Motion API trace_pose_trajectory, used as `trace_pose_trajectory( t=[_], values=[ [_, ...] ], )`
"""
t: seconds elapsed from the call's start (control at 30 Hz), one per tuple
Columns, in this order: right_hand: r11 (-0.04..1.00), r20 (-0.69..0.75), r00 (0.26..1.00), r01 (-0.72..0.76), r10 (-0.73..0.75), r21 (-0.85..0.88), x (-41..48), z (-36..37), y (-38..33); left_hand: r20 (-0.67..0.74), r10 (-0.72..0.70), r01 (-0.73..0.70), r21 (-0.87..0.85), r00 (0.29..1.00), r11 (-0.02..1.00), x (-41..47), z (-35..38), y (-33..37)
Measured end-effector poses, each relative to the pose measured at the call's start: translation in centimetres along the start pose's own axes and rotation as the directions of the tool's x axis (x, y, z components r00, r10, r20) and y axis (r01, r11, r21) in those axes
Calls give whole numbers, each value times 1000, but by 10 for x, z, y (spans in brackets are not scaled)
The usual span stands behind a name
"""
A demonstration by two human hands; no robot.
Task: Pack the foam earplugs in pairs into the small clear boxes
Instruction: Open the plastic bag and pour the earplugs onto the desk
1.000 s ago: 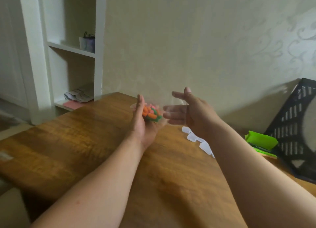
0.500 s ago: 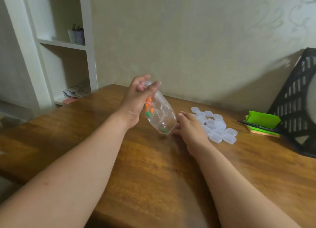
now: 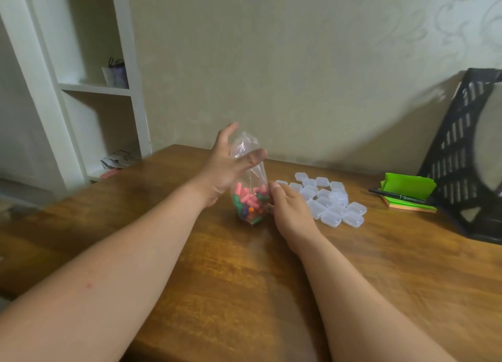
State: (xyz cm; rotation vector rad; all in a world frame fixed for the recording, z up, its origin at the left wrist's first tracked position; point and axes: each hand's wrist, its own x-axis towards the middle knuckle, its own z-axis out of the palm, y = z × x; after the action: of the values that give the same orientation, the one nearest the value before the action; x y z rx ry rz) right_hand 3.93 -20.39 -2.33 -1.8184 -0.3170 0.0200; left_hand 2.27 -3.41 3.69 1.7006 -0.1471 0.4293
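Contacted lower side of clear bag (image 3: pixel 251 175) of foam earplugs (image 3: pixel 248 202), upright on worktop (image 3: pixel 217 280), with right hand (image 3: pixel 290 212), fingers curled, grip not discernible; clamped bag neck between thumb and fingers of left hand (image 3: pixel 222 166); found small clear boxes (image 3: pixel 334 201) clustered just right of bag.

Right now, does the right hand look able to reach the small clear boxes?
Probably yes. The right hand touches the bag of earplugs at its lower side, and the clear boxes lie on the table just to its right, with nothing between them. The left hand holds the bag's top.
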Motion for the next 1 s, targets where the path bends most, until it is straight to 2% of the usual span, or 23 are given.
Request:
trace_pose_trajectory(
  t=[0.17,0.27,0.37,0.5,0.63,0.8,1.0],
  values=[
    [1000,23,1000,15,-15,14,-2,-1,-4,14,-95,96,-75,995,993,-26,0,-26],
    [999,47,998,38,-39,15,-3,-1,-3,-25,-93,87,-182,995,980,-16,1,-20],
    [995,24,996,87,-88,55,-4,-2,-5,-46,-29,17,-252,999,967,-6,4,-14],
    [991,28,992,119,-120,55,-1,-4,-4,-69,-39,24,-207,997,978,-8,5,-26],
    [996,53,995,90,-91,8,4,-4,3,38,-93,97,-110,995,989,-18,4,-44],
    [996,-5,996,86,-86,19,2,-2,0,-43,-94,84,-196,995,977,-19,18,-38],
    [982,-3,994,108,-109,157,-2,3,-6,-46,-92,80,-214,995,974,-16,30,-37]
  ],
)
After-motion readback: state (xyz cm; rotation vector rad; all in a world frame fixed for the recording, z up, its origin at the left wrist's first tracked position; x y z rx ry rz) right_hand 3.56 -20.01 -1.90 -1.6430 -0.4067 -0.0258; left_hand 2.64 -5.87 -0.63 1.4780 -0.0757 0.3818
